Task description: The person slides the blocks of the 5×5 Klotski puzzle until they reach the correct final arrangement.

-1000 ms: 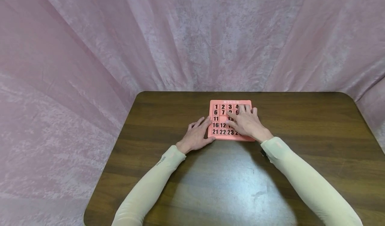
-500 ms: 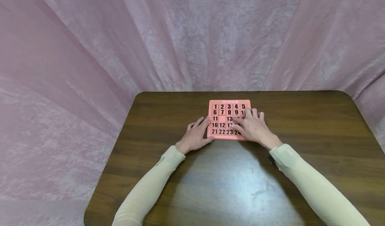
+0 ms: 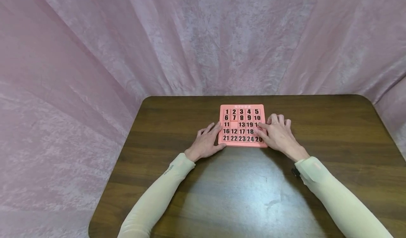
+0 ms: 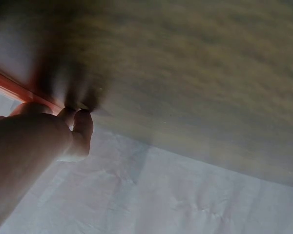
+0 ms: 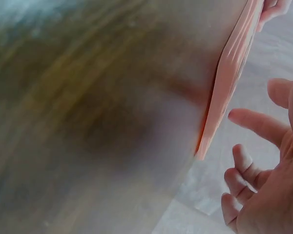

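Observation:
A pink number slide puzzle (image 3: 242, 143) lies flat on the table, its rows of black-numbered tiles facing up. One gap (image 3: 234, 124) shows in the third row, between tiles 11 and 13. My left hand (image 3: 205, 143) rests along the puzzle's left edge, fingers extended, the thumb by the lower left corner. In the left wrist view its fingers meet the puzzle's side (image 4: 19, 91). Over the right column hovers my right hand (image 3: 279, 134), index finger and thumb reaching across the frame and partly hiding tiles there. The right wrist view shows its fingers spread, holding nothing.
The dark wood table (image 3: 333, 136) extends around the puzzle on every side, with a glossy light reflection near its front. Behind and to the left hangs a pink velvet curtain (image 3: 203, 41). The table's far edge runs just behind the puzzle.
My right hand has drawn back to the right, from above the middle of the puzzle to its right edge, uncovering more tiles. The left hand has stayed in place.

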{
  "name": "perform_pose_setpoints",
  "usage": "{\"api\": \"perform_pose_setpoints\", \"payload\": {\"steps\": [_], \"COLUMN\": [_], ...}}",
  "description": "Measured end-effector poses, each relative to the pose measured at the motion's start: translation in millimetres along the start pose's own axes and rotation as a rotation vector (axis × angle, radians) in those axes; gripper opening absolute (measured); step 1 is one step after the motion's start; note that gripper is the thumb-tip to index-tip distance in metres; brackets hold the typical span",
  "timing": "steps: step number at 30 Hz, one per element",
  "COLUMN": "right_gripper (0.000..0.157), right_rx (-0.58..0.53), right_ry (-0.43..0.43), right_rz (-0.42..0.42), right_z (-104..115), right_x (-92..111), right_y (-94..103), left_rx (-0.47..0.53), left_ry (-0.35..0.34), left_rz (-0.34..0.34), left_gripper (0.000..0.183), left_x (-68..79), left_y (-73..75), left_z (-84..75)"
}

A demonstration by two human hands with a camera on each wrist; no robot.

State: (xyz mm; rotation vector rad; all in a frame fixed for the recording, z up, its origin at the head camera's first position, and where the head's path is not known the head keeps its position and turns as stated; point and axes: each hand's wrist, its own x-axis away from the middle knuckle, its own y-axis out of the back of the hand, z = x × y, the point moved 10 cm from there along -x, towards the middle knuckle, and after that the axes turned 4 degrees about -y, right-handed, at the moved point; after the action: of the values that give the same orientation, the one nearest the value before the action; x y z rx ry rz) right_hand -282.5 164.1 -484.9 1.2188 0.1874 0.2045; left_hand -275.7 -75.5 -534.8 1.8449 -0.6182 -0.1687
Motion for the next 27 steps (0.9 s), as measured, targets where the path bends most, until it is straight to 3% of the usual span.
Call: {"api": "perform_pose_setpoints", "payload": {"steps": [10,27], "right_gripper": [0.045,0.05], "right_rx": [0.011,0.015], "right_ry": [-0.03,0.07], "right_rz": [0.001,0.079], "right_z": [-6,28], "right_x": [1,-10], "right_y": [-1.0,-14.8], "left_rx": [-0.003,-0.009], "left_ry": [-0.007,-0.014], "left_rz": [-0.005,-0.012], "left_gripper": [0.082,0.083], "left_x": [0.0,0.6], "left_y": [-2.5,-2.6], "left_z": [0.9,0.4]}}
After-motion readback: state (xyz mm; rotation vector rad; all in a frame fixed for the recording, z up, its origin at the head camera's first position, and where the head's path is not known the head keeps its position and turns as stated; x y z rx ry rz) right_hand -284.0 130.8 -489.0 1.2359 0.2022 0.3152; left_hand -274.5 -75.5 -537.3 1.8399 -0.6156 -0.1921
